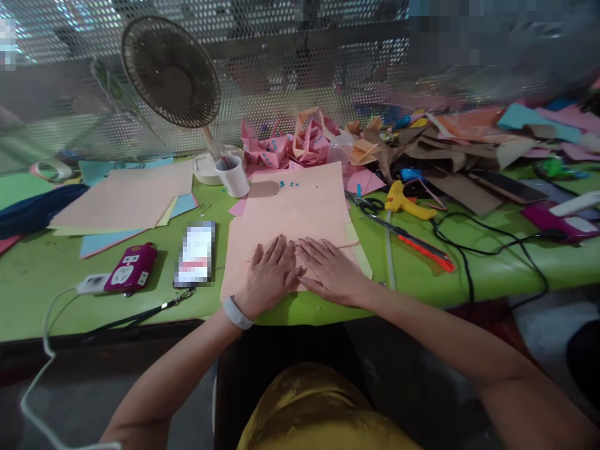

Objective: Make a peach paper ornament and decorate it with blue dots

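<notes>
Both hands lie flat on a peach sheet of paper (239,269) at the front of the table. My left hand (269,275), with a pale band (237,312) on its wrist, presses down with fingers stretched out. Beside it, my right hand (330,269) rests with the palm down and fingers extended, the thumbs nearly meeting. Neither hand grips anything. Behind the hands lies another peach sheet (300,194) with small blue bits (288,184) on it. A strip of paper edge shows just right of my right hand.
To the right lie a yellow glue gun (405,201), black-handled scissors (368,204) and an orange cutter (424,249). A phone (194,255) and purple extension socket (131,267) are at left. A white cup (233,176), fan (173,75) and folded pink paper shapes (309,137) stand behind.
</notes>
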